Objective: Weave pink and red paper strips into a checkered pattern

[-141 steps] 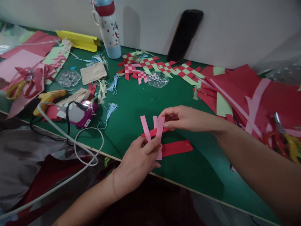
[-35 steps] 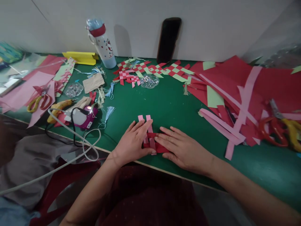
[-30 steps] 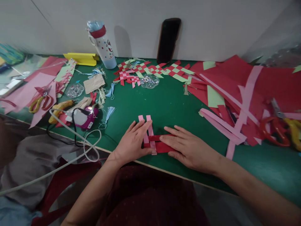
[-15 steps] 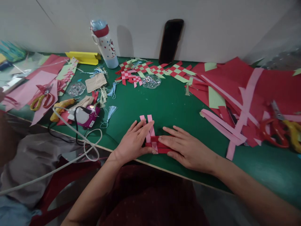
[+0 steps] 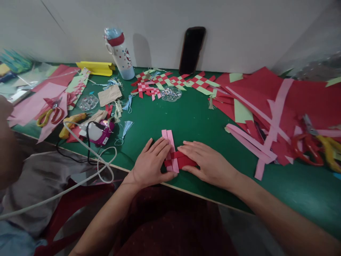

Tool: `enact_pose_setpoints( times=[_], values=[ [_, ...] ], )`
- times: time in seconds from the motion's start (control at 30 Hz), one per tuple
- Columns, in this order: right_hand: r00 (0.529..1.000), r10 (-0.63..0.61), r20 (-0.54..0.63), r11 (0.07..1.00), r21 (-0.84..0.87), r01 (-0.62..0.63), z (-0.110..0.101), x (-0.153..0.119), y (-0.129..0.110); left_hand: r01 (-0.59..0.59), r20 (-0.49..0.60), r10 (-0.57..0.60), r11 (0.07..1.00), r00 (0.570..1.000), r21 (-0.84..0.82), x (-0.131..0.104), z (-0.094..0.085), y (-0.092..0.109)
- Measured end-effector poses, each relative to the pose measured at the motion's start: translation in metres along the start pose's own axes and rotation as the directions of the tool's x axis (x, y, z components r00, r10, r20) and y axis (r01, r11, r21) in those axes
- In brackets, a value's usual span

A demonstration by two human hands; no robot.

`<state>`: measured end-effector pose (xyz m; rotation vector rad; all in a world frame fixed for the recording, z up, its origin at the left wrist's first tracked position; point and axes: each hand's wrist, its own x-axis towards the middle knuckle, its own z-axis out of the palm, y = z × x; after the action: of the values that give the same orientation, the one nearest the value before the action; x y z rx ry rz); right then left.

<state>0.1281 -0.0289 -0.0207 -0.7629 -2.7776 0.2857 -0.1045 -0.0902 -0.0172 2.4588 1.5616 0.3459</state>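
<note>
Two pink paper strips (image 5: 171, 139) lie side by side, crossing red paper strips (image 5: 183, 162) near the table's front edge. My left hand (image 5: 153, 161) rests on the left side of this crossing, its thumb at the lower end of the pink strips. From the right, my right hand (image 5: 206, 161) lies over the red strips, fingers extended toward the pink ones. Parts of the strips are hidden under both hands.
Beyond are woven red-and-green pieces (image 5: 199, 81), a bead dish (image 5: 171, 93), a bottle (image 5: 121, 53) and a leaning phone (image 5: 192, 49). Scissors (image 5: 310, 142) and red paper (image 5: 261, 92) lie right; a glue gun (image 5: 71, 125), cables and a person's arm (image 5: 9, 142) are left.
The two pink strips now lie closer together, with the gap between them gone. My right hand's fingers have drawn together and shifted slightly left over the red strips.
</note>
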Motion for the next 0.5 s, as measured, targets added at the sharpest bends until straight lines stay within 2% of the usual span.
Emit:
enact_pose_setpoints(
  times=[0.23, 0.5],
  values=[
    [1.000, 0.002, -0.013, 0.999, 0.033, -0.002, 0.0007, -0.0002, 0.0002, 0.007, -0.048, -0.007, 1.000, 0.999, -0.006, -0.0018, 0.0013, 0.0002],
    [0.999, -0.048, -0.002, 0.999, -0.007, 0.048, -0.0012, 0.0002, -0.0036, -0.038, -0.016, 0.038, 0.998, 0.999, -0.046, -0.0006, 0.0002, -0.0007]
  ],
)
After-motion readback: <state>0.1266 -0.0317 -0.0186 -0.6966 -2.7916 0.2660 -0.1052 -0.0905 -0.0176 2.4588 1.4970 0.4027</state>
